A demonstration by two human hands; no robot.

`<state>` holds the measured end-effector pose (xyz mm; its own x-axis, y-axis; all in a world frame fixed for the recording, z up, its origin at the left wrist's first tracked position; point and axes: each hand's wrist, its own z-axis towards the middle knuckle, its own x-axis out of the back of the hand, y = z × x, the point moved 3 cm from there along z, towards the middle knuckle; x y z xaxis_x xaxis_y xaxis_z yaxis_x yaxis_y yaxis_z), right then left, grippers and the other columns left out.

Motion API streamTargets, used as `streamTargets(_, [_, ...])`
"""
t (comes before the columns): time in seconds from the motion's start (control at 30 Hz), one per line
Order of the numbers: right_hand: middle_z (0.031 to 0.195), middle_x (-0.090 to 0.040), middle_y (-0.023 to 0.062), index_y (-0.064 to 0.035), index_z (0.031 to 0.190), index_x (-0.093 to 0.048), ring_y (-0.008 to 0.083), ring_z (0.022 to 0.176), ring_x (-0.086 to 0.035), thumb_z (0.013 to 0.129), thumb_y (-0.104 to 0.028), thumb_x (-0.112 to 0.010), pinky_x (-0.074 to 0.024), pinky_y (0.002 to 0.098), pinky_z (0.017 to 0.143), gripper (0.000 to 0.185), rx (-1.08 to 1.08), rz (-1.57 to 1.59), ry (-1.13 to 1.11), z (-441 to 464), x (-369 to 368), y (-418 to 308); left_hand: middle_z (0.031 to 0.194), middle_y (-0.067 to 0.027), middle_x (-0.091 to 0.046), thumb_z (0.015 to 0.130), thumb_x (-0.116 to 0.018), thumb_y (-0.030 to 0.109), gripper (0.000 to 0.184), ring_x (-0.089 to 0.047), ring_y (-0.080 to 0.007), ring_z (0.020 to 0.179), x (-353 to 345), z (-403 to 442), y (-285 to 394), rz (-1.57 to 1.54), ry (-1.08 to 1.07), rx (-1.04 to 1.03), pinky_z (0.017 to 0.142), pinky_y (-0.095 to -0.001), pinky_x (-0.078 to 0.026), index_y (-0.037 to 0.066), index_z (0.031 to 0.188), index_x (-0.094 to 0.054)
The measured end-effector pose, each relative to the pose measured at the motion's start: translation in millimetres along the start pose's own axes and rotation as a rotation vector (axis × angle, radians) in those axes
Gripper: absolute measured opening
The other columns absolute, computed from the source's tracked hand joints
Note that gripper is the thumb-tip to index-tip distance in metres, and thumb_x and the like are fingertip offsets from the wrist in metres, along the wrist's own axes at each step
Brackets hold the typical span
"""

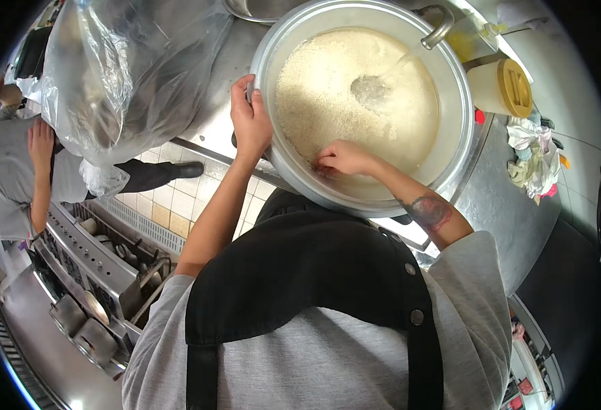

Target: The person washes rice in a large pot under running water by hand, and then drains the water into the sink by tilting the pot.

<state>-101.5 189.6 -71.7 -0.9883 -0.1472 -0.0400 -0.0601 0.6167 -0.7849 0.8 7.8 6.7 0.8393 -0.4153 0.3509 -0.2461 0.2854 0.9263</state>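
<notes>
A large round metal pot (pixel 456 102) holds pale rice grains (pixel 314 75) under cloudy water. From the faucet (pixel 438 34) at its upper right, a stream of water runs into the pot and splashes near the middle. My left hand (pixel 250 121) grips the pot's left rim, thumb and fingers on either side of it. Inside the pot, near the edge closest to me, my right hand (pixel 341 158) has its fingers curled down into the rice and water; what they hold, if anything, is hidden.
A clear plastic bag (pixel 129 75) lies left of the pot. To the right are a yellow-lidded container (pixel 505 87) and crumpled cloths (pixel 536 154). Another person (pixel 23 164) stands at the far left beside a stove (pixel 95 256) with pots.
</notes>
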Motion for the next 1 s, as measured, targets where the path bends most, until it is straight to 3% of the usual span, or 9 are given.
streamTargets(0.2, [0.087, -0.067, 0.0092, 0.0011, 0.099, -0.065, 0.0136, 0.076, -0.063, 0.086, -0.008, -0.050, -0.0515, 0.0261, 0.068, 0.021, -0.049, -0.014, -0.031, 0, 0, -3, 0.093, -0.0175, -0.056, 0.088, -0.041, 0.006, 0.026, -0.054, -0.0206, 0.077, 0, -1, 8, -0.002, -0.009, 0.001, 0.072, -0.0326, -0.043, 0.000, 0.113, -0.045])
streamTargets(0.3, [0.086, -0.067, 0.0098, -0.0002, 0.098, -0.065, 0.0139, 0.075, -0.063, 0.084, -0.005, -0.049, -0.0510, 0.0266, 0.068, 0.022, 0.034, -0.249, 0.003, -6, 1, -21, 0.093, -0.0174, -0.056, 0.089, -0.041, 0.006, 0.026, -0.054, -0.0202, 0.076, 0, -2, 9, 0.001, -0.017, 0.024, 0.071, -0.0325, -0.043, 0.000, 0.114, -0.045])
streamTargets(0.4, [0.076, -0.067, 0.0088, -0.0047, 0.094, -0.068, 0.0174, 0.067, -0.063, 0.076, -0.007, -0.051, -0.0477, 0.0304, 0.062, 0.024, 0.076, -0.226, 0.081, -1, -1, -21, 0.091, -0.0169, -0.056, 0.089, -0.041, 0.006, 0.026, -0.053, -0.0196, 0.075, 0, -1, 7, 0.012, -0.009, 0.007, 0.070, -0.0321, -0.043, 0.000, 0.114, -0.044])
streamTargets(0.53, [0.077, -0.067, 0.0093, -0.0045, 0.095, -0.068, 0.0171, 0.068, -0.063, 0.075, -0.004, -0.050, -0.0481, 0.0300, 0.062, 0.027, 0.072, -0.139, 0.093, 4, -7, -20, 0.090, -0.0162, -0.056, 0.089, -0.041, 0.006, 0.027, -0.053, -0.0184, 0.074, -1, -1, 6, 0.016, -0.005, -0.027, 0.069, -0.0315, -0.043, 0.001, 0.115, -0.044])
streamTargets(0.63, [0.079, -0.068, 0.0102, -0.0036, 0.096, -0.068, 0.0173, 0.069, -0.064, 0.074, -0.001, -0.050, -0.0492, 0.0294, 0.063, 0.029, 0.082, -0.101, 0.110, 3, -8, -19, 0.091, -0.0164, -0.055, 0.089, -0.040, 0.006, 0.027, -0.052, -0.0178, 0.074, 1, -3, 12, 0.005, -0.065, 0.123, 0.069, -0.0314, -0.043, 0.001, 0.115, -0.044])
streamTargets(0.7, [0.080, -0.068, 0.0109, -0.0027, 0.097, -0.067, 0.0176, 0.070, -0.064, 0.073, 0.001, -0.049, -0.0499, 0.0289, 0.064, 0.030, 0.083, -0.059, 0.124, 0, -10, -22, 0.090, -0.0162, -0.055, 0.090, -0.040, 0.006, 0.027, -0.052, -0.0178, 0.074, 0, -3, 12, -0.006, -0.057, 0.100, 0.069, -0.0315, -0.043, 0.001, 0.116, -0.043])
streamTargets(1.0, [0.082, -0.067, 0.0146, -0.0041, 0.088, -0.070, 0.0233, 0.073, -0.065, 0.072, -0.002, -0.057, -0.0501, 0.0324, 0.068, 0.021, 0.162, -0.217, 0.224, -18, -11, -42, 0.090, -0.0164, -0.056, 0.089, -0.040, 0.006, 0.027, -0.052, -0.0186, 0.073, 0, -2, 7, -0.003, -0.028, 0.018, 0.069, -0.0318, -0.043, 0.000, 0.115, -0.043])
